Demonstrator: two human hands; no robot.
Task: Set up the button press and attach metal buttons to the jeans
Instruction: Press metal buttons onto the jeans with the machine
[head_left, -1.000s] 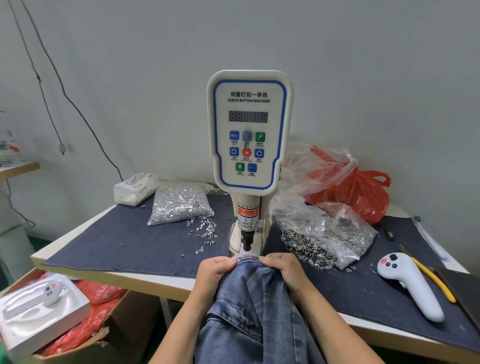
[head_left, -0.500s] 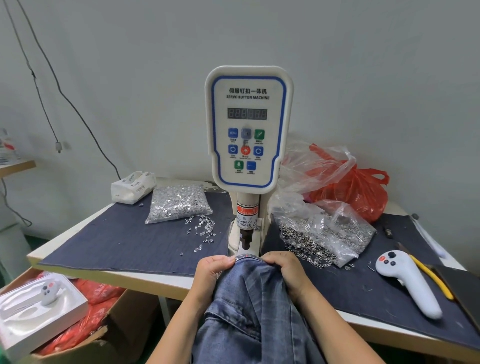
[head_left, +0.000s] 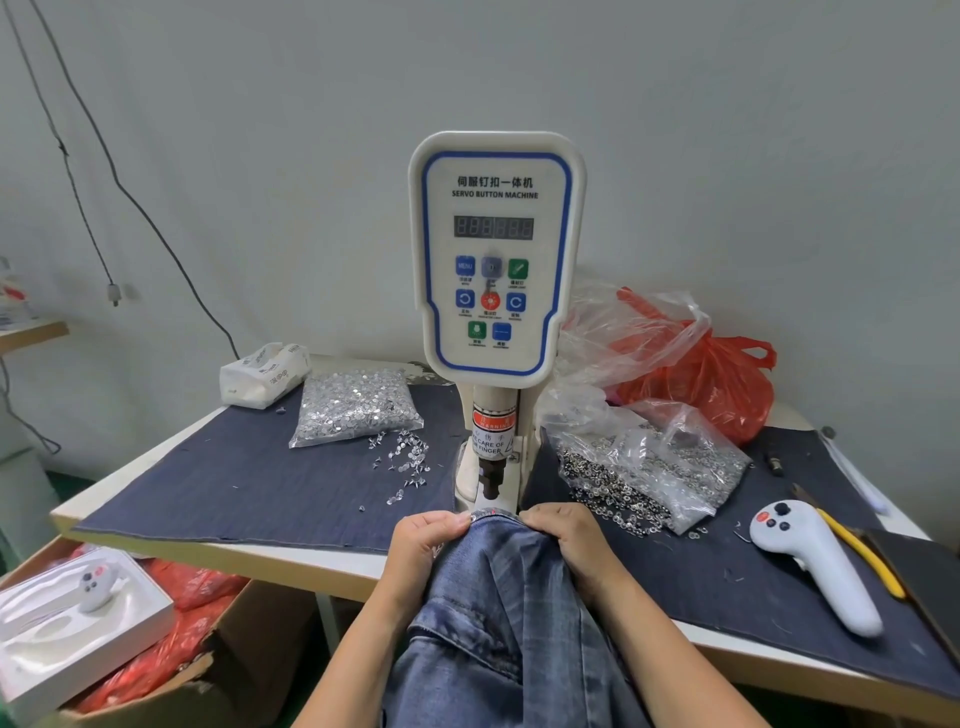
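Head view: left hand (head_left: 423, 540) and right hand (head_left: 569, 538) both grasp the soft, floppy jeans (head_left: 498, 597) at the stiffer waistband, just below the servo button machine (head_left: 496, 270) punch.

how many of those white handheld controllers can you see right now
2: one white controller lies on the dark cloth at the table's right; another sits in the white tray at lower left. Others could be hidden.

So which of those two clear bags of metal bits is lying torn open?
The bag right of the machine, holding dark ring-shaped pieces: its plastic gapes and pieces spill toward the right hand. The bag of shiny tacks on the left looks closed, with a few tacks loose beside it.
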